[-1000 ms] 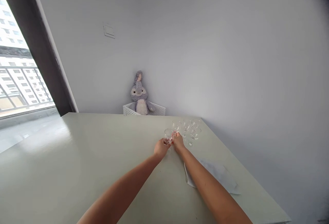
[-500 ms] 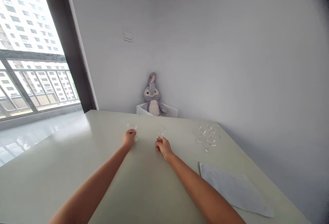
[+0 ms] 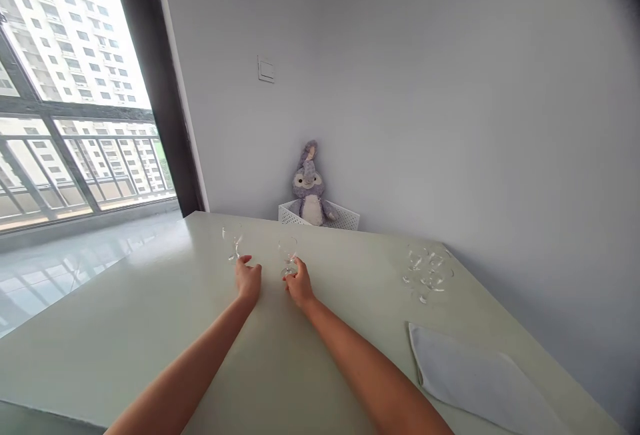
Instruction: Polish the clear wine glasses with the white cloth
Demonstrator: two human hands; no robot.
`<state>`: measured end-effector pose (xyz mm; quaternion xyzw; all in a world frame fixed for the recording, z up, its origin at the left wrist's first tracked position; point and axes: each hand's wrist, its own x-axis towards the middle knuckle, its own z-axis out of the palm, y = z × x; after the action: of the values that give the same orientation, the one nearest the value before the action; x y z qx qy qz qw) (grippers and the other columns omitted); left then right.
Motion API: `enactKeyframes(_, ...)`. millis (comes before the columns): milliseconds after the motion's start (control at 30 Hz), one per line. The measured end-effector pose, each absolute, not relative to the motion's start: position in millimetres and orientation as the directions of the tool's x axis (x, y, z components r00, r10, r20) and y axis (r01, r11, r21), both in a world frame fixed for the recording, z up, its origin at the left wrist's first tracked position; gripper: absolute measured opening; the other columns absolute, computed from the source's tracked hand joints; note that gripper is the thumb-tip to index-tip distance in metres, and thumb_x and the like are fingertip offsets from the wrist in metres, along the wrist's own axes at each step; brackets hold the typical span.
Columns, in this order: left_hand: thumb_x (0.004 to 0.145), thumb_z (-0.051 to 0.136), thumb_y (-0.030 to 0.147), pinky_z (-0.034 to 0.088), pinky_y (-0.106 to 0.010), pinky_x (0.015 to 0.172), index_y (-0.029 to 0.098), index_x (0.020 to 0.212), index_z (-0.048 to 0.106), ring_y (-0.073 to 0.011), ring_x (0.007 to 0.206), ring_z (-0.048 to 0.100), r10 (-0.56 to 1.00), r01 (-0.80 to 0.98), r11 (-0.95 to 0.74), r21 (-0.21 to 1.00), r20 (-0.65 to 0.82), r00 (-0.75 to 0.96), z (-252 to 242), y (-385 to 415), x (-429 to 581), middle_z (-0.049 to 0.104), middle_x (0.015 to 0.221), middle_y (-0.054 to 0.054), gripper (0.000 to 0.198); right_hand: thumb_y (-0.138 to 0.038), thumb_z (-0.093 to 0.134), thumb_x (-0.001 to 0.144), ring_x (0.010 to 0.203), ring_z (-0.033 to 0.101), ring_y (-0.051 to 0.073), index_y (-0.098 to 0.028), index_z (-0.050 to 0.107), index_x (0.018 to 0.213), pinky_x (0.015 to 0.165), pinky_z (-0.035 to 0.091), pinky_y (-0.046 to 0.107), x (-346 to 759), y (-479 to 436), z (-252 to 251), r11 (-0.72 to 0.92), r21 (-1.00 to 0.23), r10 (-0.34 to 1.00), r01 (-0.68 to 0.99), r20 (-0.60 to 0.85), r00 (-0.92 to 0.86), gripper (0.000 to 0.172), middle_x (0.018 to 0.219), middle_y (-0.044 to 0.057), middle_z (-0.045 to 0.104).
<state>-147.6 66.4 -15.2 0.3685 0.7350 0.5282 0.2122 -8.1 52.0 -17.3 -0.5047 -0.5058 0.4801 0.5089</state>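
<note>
Two clear stemmed glasses stand on the pale table. The left glass is just beyond my left hand, whose fingers are apart near its foot and hold nothing. My right hand is closed around the low stem and foot of the other glass. That glass is upright, with its foot at the tabletop and partly covered by my fingers. Farther right, several more clear glasses stand close together, away from both hands.
A folded light-grey cloth lies at the front right of the table. Past the far edge, a plush rabbit sits in a white perforated basket by the wall. A large window is on the left.
Both glasses by my hands are now farther left on the table. My left hand has let go of its glass and drawn back slightly. The view has turned a little left.
</note>
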Motion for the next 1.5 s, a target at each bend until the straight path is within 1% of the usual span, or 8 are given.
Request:
enactKeyframes(167,0.062,0.059,0.019,0.042,-0.022,0.053,0.026,0.112,0.045,-0.0092,0.061,0.054,0.936,0.263,0.103,0.959,-0.004,-0.352,-24,59,-97,0.055,0.107,-0.004,0.053,-0.014,0.045,0.060,0.069,0.054,0.011,-0.020,0.048,0.109,0.050,0.042,0.021,18,22,-10,0.033,-0.998,0.990,0.046,0.038,0.135,0.050,0.113,0.008,0.047)
enactKeyframes(267,0.064,0.059,0.027,0.040,-0.020,0.048,0.023,0.105,0.050,-0.0094,0.057,0.054,0.962,0.213,0.123,0.969,-0.063,-0.266,-23,65,-79,0.058,0.099,-0.005,0.042,-0.017,0.045,0.059,0.063,0.054,0.010,-0.022,0.049,0.106,0.042,0.038,0.019,58,1,2,0.014,-1.000,0.992,0.000,0.013,0.122,0.047,0.109,0.006,0.047)
enactKeyframes(400,0.069,0.054,0.030,0.040,-0.020,0.045,0.018,0.089,0.055,-0.0105,0.057,0.053,0.960,0.176,0.141,0.974,-0.090,-0.266,-18,77,-77,0.059,0.083,-0.005,0.023,-0.020,0.047,0.059,0.058,0.053,0.009,-0.020,0.051,0.093,0.040,0.035,0.018,142,-27,12,0.067,-0.997,0.934,-0.043,0.047,0.354,0.035,0.098,0.004,0.052)
enactKeyframes(533,0.069,0.054,0.027,0.043,-0.020,0.047,0.017,0.083,0.055,-0.0096,0.057,0.052,0.935,0.121,0.148,0.981,-0.099,-0.340,-10,87,-97,0.057,0.079,-0.004,0.017,-0.022,0.053,0.055,0.050,0.046,0.006,-0.021,0.048,0.084,0.041,0.036,0.017,241,-44,3,0.126,-0.988,0.717,-0.086,0.031,0.697,0.029,0.078,-0.002,0.050)
enactKeyframes(633,0.069,0.053,0.023,0.045,-0.021,0.050,0.016,0.081,0.054,-0.0085,0.055,0.052,0.902,0.085,0.159,0.984,-0.110,-0.417,-3,96,-118,0.056,0.077,-0.004,0.014,-0.020,0.057,0.052,0.054,0.049,0.006,-0.022,0.047,0.085,0.043,0.039,0.017,299,-42,-12,0.099,-0.985,0.621,-0.141,-0.049,0.782,0.035,0.084,-0.001,0.050)
enactKeyframes(833,0.067,0.055,0.018,0.045,-0.021,0.055,0.016,0.083,0.055,-0.0088,0.059,0.054,0.864,0.041,0.167,0.985,-0.126,-0.488,2,106,-152,0.056,0.077,-0.003,0.016,-0.016,0.069,0.044,0.063,0.059,0.011,-0.025,0.050,0.098,0.046,0.047,0.021,328,-26,-27,-0.064,-0.985,0.786,-0.163,-0.151,0.600,0.058,0.126,0.007,0.041)
enactKeyframes(1067,0.067,0.052,0.018,0.043,-0.022,0.055,0.019,0.108,0.043,-0.0081,0.064,0.054,0.808,0.047,0.208,0.977,-0.144,-0.572,-7,78,-139,0.048,0.109,-0.010,0.042,-0.015,0.070,0.043,0.058,0.058,0.011,-0.020,0.056,0.088,0.041,0.047,0.020,300,-10,-23,-0.120,-0.980,0.848,-0.160,-0.185,0.496,0.048,0.121,0.008,0.049)
enactKeyframes(1500,0.063,0.054,0.018,0.039,-0.020,0.052,0.022,0.105,0.050,-0.0090,0.063,0.052,0.970,0.199,0.125,0.972,-0.078,-0.229,-16,-5,-50,0.054,0.105,-0.007,0.042,-0.009,0.051,0.055,0.066,0.062,0.014,-0.022,0.050,0.109,0.046,0.048,0.023,169,-7,-17,-0.141,-0.988,0.982,-0.067,-0.148,0.114,0.055,0.124,0.010,0.045)
